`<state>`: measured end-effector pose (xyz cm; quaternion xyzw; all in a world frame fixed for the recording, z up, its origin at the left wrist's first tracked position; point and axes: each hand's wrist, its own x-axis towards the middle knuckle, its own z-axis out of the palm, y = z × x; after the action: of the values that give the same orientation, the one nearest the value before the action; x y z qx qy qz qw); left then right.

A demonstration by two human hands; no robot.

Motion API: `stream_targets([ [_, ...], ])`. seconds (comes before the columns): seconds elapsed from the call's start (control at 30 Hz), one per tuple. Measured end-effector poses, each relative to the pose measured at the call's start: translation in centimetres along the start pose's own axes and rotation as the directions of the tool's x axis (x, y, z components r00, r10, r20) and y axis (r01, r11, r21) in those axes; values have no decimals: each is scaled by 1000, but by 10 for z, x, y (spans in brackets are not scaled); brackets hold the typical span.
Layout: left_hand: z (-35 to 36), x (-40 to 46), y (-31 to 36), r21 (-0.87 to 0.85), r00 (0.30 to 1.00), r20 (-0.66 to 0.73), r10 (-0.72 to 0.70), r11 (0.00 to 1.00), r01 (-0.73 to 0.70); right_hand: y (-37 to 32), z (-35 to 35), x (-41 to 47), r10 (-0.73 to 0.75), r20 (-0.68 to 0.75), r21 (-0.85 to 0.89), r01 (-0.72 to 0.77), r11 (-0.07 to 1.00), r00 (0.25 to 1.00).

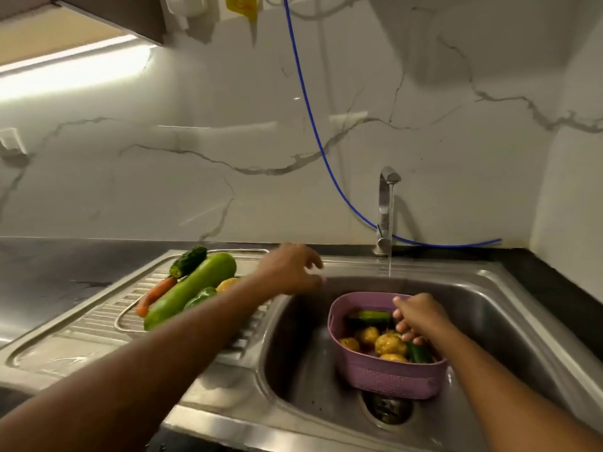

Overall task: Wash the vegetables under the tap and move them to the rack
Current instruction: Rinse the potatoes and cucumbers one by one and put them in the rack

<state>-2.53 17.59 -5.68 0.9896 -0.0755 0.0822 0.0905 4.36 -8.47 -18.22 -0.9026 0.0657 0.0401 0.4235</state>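
A purple basket stands in the steel sink with potatoes and cucumbers in it. My right hand reaches into the basket, its fingers curled down over the vegetables; what it holds is hidden. My left hand hovers with loose fingers, holding nothing, between the sink's left edge and the wire rack. On the rack lie a long pale green gourd, a dark cucumber, a carrot, a green pepper and a yellow vegetable. The tap runs a thin stream.
The rack sits on the ribbed steel drainboard left of the basin. A blue hose hangs down the marble wall and runs behind the tap. Dark countertop lies to the left, and the sink drain is just in front of the basket.
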Motion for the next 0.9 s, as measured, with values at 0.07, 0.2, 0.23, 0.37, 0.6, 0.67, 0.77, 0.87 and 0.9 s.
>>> stream_targets([
  [0.07, 35, 12, 34, -103, 995, 95, 6, 995, 4, 1, 5, 2, -77, 0, -255, 74, 964, 997],
  [0.2, 124, 34, 80, -137, 944, 328, -28, 988, 77, 5, 17, -3, -109, 153, -486, 170, 857, 982],
  [0.23, 147, 40, 84, -131, 930, 367, -19, 989, 72, 7, 18, -2, -108, 191, -544, 197, 816, 976],
  [0.37, 228, 74, 75, -28, 842, 539, 12, 1000, 4, 14, 37, 6, -100, 315, -712, 304, 632, 944],
  [0.6, 222, 74, 70, -138, 816, 564, 124, 989, -56, 0, 43, 2, -96, 308, -773, 308, 555, 947],
  [0.67, 218, 74, 68, -181, 825, 549, 135, 983, -40, -1, 38, -3, -125, 290, -762, 308, 569, 949],
  [0.77, 206, 70, 68, -289, 822, 525, 220, 955, -71, -1, 31, -11, -162, 257, -723, 301, 622, 953],
  [0.87, 204, 70, 61, -311, 839, 514, 181, 950, -15, 0, 27, -12, -193, 227, -673, 297, 678, 955],
  [0.9, 206, 71, 58, -330, 855, 492, 164, 944, 9, -1, 26, -13, -191, 217, -654, 288, 699, 957],
])
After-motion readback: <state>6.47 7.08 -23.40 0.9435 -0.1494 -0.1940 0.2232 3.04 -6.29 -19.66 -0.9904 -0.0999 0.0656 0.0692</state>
